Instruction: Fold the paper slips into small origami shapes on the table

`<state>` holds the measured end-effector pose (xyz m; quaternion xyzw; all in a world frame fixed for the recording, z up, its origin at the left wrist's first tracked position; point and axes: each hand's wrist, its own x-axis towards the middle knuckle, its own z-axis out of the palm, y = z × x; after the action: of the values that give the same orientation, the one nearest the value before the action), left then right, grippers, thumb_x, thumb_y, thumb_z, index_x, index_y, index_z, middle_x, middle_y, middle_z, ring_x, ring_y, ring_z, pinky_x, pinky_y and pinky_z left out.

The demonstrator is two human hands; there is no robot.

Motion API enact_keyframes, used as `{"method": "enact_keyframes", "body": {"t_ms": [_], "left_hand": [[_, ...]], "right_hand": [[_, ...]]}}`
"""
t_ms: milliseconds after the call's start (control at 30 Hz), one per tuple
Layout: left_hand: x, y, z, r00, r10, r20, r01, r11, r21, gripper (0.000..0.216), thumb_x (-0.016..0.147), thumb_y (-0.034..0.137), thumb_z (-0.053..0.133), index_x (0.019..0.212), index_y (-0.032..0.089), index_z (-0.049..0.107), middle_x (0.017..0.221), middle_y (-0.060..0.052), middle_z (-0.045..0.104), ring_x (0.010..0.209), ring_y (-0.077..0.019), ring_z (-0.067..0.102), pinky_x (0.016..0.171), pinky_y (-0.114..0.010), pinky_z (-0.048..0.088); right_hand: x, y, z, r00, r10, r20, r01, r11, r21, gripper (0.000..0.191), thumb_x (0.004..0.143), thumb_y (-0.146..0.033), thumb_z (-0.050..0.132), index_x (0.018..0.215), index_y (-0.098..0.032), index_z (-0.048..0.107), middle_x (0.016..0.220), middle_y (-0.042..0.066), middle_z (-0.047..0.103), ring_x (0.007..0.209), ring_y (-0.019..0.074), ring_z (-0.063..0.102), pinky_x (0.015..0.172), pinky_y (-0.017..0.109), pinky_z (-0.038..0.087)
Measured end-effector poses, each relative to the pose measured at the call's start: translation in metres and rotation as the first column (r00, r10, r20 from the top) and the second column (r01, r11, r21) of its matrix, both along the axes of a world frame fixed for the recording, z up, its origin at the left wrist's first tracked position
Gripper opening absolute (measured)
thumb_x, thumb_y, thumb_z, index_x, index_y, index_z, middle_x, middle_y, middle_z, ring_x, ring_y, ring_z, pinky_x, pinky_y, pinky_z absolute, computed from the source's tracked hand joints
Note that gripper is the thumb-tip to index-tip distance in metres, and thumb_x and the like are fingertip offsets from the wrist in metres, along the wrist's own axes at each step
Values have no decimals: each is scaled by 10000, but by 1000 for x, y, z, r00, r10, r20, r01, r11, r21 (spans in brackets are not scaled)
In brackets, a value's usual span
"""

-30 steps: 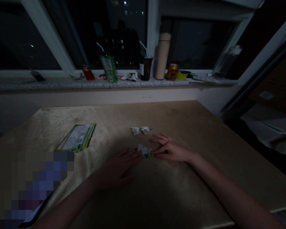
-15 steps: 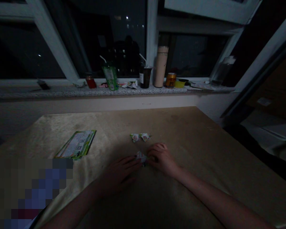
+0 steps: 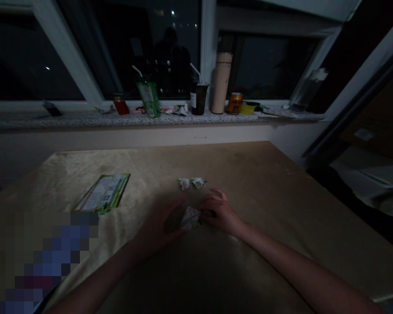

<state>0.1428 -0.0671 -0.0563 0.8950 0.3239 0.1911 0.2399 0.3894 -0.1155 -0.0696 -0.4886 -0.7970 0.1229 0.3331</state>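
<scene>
A small folded piece of printed paper is held just above the tan table, between both hands. My left hand curls round its left side with thumb and fingers closed on it. My right hand pinches its right edge. Two finished small folded paper shapes lie side by side on the table just beyond the hands.
A green and white printed leaflet lies on the table to the left. On the stone windowsill stand a green drink carton with straw, a dark cup with straw, a tall beige flask, an orange can and a red jar.
The folded paper was pressed flat on the table under both hands. Now both hands have lifted it slightly and grip it from either side.
</scene>
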Motion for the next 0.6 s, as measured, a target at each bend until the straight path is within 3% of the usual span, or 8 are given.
{"method": "enact_keyframes", "body": {"t_ms": [133, 200, 267, 400, 500, 600], "left_hand": [[11, -9, 4, 993, 46, 109, -22, 977, -213, 806, 738, 412, 713, 1428, 272, 319, 1208, -63, 627, 1058, -281, 608, 918, -432, 477], [16, -13, 7, 989, 100, 111, -67, 961, -268, 650, 768, 391, 680, 1356, 248, 441, 1135, -53, 664, 994, -269, 634, 872, -404, 498], [19, -17, 11, 984, 144, 103, -106, 946, -306, 404, 797, 397, 639, 1159, 220, 614, 1013, -35, 703, 896, -253, 658, 805, -365, 517], [20, -19, 16, 987, 153, 52, -122, 915, -385, 269, 809, 432, 613, 892, 194, 706, 781, 4, 706, 725, -220, 655, 658, -295, 510], [18, -16, 13, 989, 145, 32, -120, 904, -410, 275, 821, 436, 601, 844, 185, 713, 750, 8, 701, 718, -216, 652, 633, -280, 497], [16, -12, 7, 985, 154, 72, -111, 902, -416, 260, 852, 412, 566, 900, 205, 716, 814, 5, 719, 771, -218, 663, 687, -299, 511]], "right_hand": [[-5, -5, 8, 992, 57, -113, -54, 998, 23, 153, 792, -200, 691, 940, -228, 663, 882, 3, 708, 890, 171, 636, 1066, 455, 270], [-10, -11, 13, 978, 74, -196, -71, 997, 24, 151, 827, -229, 655, 977, -219, 649, 860, 17, 709, 852, 170, 641, 951, 384, 412], [-15, -16, 15, 969, 51, -240, -42, 998, 43, 192, 846, -283, 630, 1025, -211, 631, 908, 52, 698, 860, 179, 633, 789, 315, 490], [-19, -19, 12, 984, -12, -179, 25, 997, 70, 141, 862, -330, 604, 882, -194, 632, 806, 55, 674, 770, 172, 617, 708, 294, 491], [-19, -17, 5, 967, -55, -250, 48, 998, -37, 164, 837, -350, 632, 840, -186, 633, 767, 38, 668, 702, 148, 614, 635, 253, 482], [-19, -14, 1, 935, -44, -353, -13, 987, -158, 203, 798, -364, 673, 880, -179, 659, 763, 24, 681, 633, 125, 614, 558, 219, 467]]}}
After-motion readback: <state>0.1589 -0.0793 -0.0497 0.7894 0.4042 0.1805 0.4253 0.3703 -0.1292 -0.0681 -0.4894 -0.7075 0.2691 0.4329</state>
